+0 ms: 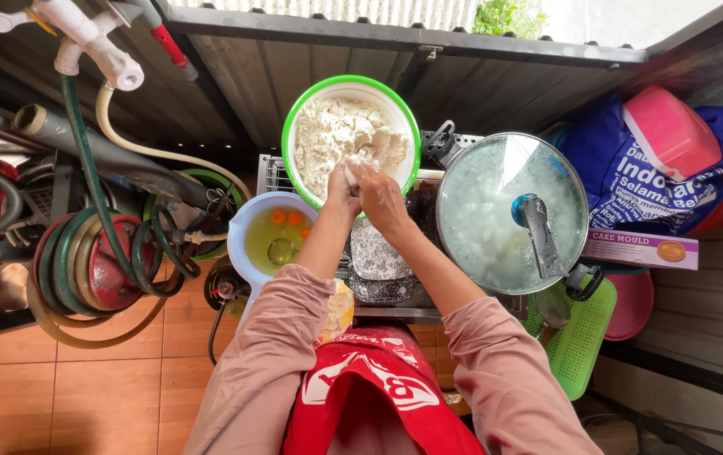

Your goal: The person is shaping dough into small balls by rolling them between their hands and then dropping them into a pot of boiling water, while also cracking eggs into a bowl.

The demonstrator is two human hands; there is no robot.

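Outdoors, on a crowded stand above tiled floor, both hands meet at the near rim of the green-rimmed bowl (294, 126); the left hand (341, 190) and right hand (381, 199) pinch a small lump of dough (351, 171) together; the flour mixture (340, 135) looks crumbly, likely barely kneaded; the eggs (286, 219) sit whole in the white bowl (242, 244) just left; the lidded pot (484, 219) crowds the right, leaving little elbow room.

The left hand (340, 192) and the right hand (381, 198) meet, fingers pinched together, over the near edge of a round white bowl with a green rim (294, 126) full of crumbly white flour (340, 135), beside a pale blue bowl of raw eggs (243, 221) and a steamy glass pot lid (484, 211).
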